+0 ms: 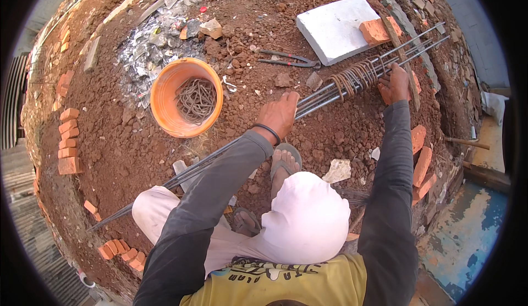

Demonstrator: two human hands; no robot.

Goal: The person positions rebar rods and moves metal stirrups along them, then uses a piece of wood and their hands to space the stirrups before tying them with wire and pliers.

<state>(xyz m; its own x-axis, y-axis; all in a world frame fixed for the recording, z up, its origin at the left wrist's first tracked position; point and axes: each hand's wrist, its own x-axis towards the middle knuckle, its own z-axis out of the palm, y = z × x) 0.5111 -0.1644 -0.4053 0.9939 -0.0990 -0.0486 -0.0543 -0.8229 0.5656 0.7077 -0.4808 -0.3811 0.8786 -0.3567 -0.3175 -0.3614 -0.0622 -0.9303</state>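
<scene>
Diagonally, rods (319, 102) in left hand (279, 114), at right hand (395, 86), rings (352, 79) between

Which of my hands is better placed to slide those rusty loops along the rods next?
Your right hand, probably: it's close beside the rusty loops, while your left hand is farther down the rods, with a visible gap.

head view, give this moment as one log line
left hand: closed on steel rods | right hand: beside metal rings around rods | orange bucket: bent metal pieces inside | pincers: open
</scene>
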